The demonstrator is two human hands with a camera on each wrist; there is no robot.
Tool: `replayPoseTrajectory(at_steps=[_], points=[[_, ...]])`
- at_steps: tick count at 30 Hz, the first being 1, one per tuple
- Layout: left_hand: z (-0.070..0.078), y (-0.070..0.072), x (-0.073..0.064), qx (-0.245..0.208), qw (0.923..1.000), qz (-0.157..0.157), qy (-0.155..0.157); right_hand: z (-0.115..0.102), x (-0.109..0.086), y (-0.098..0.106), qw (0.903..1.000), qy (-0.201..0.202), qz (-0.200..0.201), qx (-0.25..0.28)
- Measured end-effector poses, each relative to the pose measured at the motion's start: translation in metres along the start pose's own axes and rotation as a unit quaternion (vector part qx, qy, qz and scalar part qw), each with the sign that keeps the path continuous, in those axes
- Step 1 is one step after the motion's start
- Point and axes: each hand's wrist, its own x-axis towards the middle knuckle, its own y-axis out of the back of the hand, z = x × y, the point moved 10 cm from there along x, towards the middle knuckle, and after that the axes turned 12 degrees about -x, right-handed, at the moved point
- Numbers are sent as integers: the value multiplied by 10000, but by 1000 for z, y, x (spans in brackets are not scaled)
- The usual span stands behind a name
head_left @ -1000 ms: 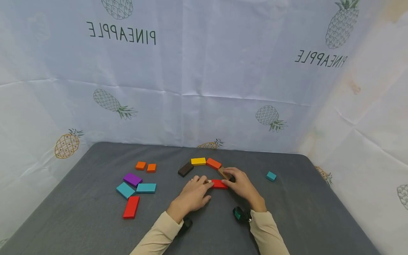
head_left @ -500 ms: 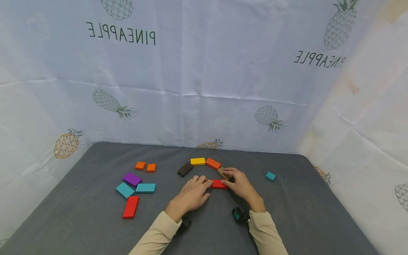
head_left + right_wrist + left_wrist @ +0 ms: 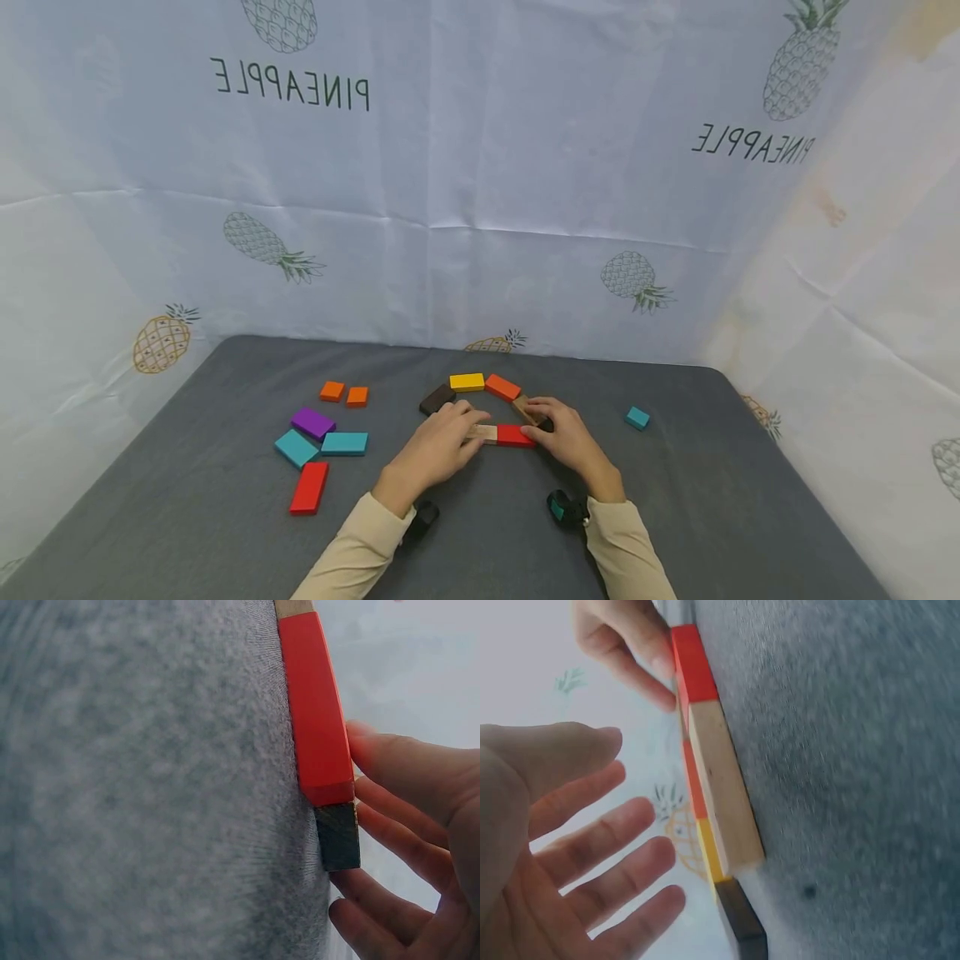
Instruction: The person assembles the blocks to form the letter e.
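My left hand (image 3: 431, 454) hovers over a plain wooden block (image 3: 724, 780), its fingers loosely spread. In the left wrist view, a gap separates those fingers from the block. The wooden block lies end to end with a red block (image 3: 515, 435). My right hand (image 3: 572, 442) rests at the right end of this row. Its thumb touches the red block, while its fingers curl around a dark block (image 3: 339, 836) at the corner. A brown block (image 3: 525, 408), an orange-red block (image 3: 502, 387), a yellow block (image 3: 467, 382) and a dark brown block (image 3: 437, 398) form an arc behind.
On the left of the grey table (image 3: 187, 500) lie two small orange blocks (image 3: 332, 391), a purple block (image 3: 312, 423), two teal blocks (image 3: 344, 443) and another red block (image 3: 309, 488). One small teal block (image 3: 637, 417) lies right. A pineapple-print cloth (image 3: 480, 167) hangs behind.
My left hand has lifted and shifted left off the row, uncovering the wooden block. The right hand stays at the red and dark blocks.
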Motion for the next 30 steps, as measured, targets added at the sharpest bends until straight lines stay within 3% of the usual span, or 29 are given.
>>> replayPoseTrajectory(at_steps=[7, 12, 21, 30], points=[[-13, 12, -7, -380, 9990, 158, 172, 1, 0, 0, 10000, -20, -38, 48], [-29, 21, -15, -456, 9976, 242, 461, 2, 0, 0, 10000, -9, -35, 76], [-66, 38, -38, -504, 9919, 84, 1165, 5, 0, -3, 9998, -180, -116, 30], [-87, 60, -55, -761, 9882, -11, 1331, 5, -1, -3, 9997, -213, -132, -6]])
